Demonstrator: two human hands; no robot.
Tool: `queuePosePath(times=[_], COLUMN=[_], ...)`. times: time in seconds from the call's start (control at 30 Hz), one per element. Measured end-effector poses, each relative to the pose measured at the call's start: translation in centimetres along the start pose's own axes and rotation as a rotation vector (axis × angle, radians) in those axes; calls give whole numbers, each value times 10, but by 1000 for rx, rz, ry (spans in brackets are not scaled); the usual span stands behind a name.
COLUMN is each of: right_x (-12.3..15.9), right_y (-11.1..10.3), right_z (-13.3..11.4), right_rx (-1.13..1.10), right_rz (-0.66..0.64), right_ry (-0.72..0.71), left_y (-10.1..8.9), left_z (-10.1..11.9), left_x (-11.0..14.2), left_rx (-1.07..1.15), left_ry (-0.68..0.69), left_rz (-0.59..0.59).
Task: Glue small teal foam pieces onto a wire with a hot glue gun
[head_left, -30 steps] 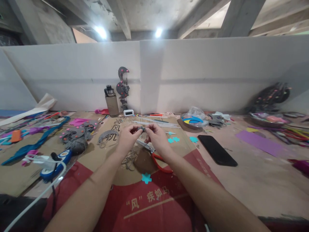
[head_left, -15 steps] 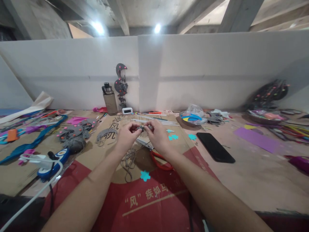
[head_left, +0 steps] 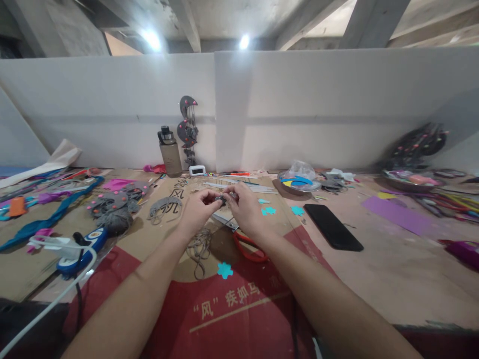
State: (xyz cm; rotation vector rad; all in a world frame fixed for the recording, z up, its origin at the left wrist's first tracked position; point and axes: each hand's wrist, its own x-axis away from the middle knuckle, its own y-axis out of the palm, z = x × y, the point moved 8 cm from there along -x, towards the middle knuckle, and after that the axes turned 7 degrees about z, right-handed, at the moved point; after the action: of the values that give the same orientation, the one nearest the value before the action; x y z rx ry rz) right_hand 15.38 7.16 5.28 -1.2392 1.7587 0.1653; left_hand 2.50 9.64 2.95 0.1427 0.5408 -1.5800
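Note:
Over the middle of the cardboard (head_left: 149, 234), my left hand (head_left: 198, 209) and my right hand (head_left: 245, 207) meet fingertip to fingertip. Both pinch a small dark grey piece (head_left: 222, 199), probably of yarn or fabric; the fingers hide most of it. A strand of grey yarn seems to run down from it to a loose tangle of grey yarn (head_left: 200, 247) below my left hand. Scissors with red handles (head_left: 250, 252) lie under my right hand, their blades partly covered. A turquoise flower-shaped cutout (head_left: 224, 270) rests nearer to me, and several more cutouts (head_left: 269, 211) lie to the right.
A black phone (head_left: 333, 227) lies on the right, with purple paper (head_left: 396, 214) beyond. At the back stand a bottle (head_left: 170, 154) and a small white clock (head_left: 197, 170). Grey pieces with pink dots (head_left: 116, 202) and a white cable (head_left: 48, 304) are on the left.
My hands stay together at the same spot, with slight finger movement on the small grey piece. Nothing on the table has visibly moved.

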Motion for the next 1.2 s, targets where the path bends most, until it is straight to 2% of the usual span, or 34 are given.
queuePosePath(times=[0.23, 0.57, 0.7, 0.9, 1.1, 1.2], right_x=[-1, 0, 0, 2, 3, 5], right_y=[-5, -6, -6, -4, -3, -2], right_z=[-2, -3, -4, -9, -13, -13], right_rx=[-18, -38, -37, -51, -66, -96], right_rz=[0, 4, 3, -35, -37, -41], right_ry=[27, 42, 45, 56, 34, 28], left_y=[4, -1, -4, -3, -9, -11], left_z=[7, 4, 9, 16, 23, 21], left_x=[2, 1, 3, 6, 7, 6], left_rx=[-3, -27, -63, -113, -160, -112], left_ry=[21, -25, 8, 69, 142, 119], left_rz=[-56, 44, 90, 80, 157, 180])
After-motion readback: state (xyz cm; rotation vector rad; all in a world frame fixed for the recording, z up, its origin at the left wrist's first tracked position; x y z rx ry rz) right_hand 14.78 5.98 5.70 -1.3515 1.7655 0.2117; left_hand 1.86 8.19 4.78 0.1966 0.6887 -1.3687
